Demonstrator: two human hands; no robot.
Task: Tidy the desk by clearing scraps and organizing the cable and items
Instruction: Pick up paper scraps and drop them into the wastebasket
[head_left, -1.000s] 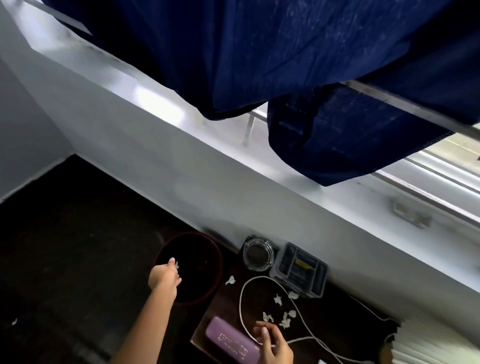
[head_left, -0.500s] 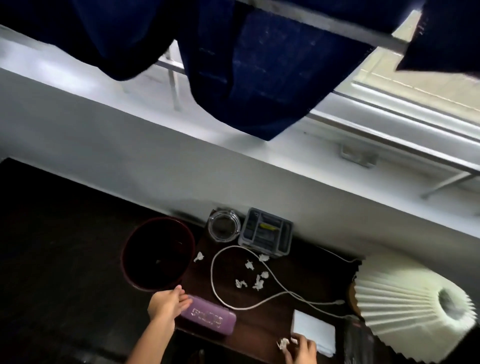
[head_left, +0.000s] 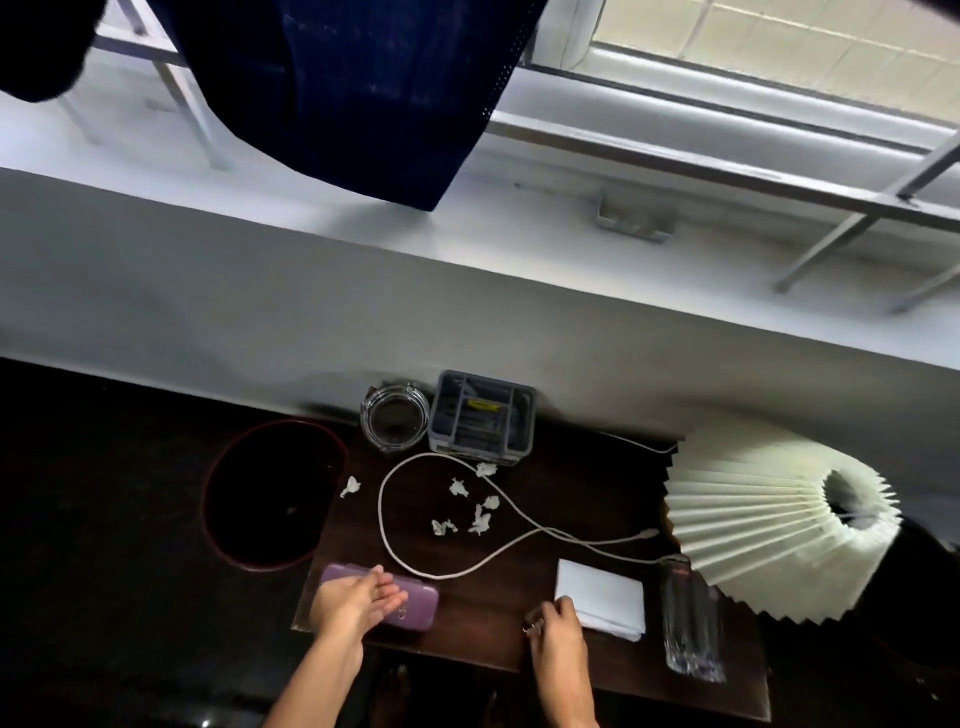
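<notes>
Several white paper scraps (head_left: 478, 524) lie on the dark wooden desk (head_left: 483, 631), most of them inside the loop of a white cable (head_left: 383, 512); one scrap (head_left: 350, 486) lies outside it, near the desk's left edge. My left hand (head_left: 356, 600) rests with straight fingers on a purple case (head_left: 415, 609) at the front left. My right hand (head_left: 556, 631) is curled at the front, beside the corner of a white paper stack (head_left: 602, 597). A small pale scrap shows between its fingers.
A dark bin with a red rim (head_left: 209, 501) stands on the floor left of the desk. At the back stand a glass ashtray (head_left: 395, 415) and a grey organizer (head_left: 483, 421). A pleated lamp shade (head_left: 753, 525) and a clear plastic packet (head_left: 691, 631) fill the right.
My left hand has come back from the bin and settled on the purple case. My right hand moved from the cable loop to the white paper stack, picking up a scrap on the way.
</notes>
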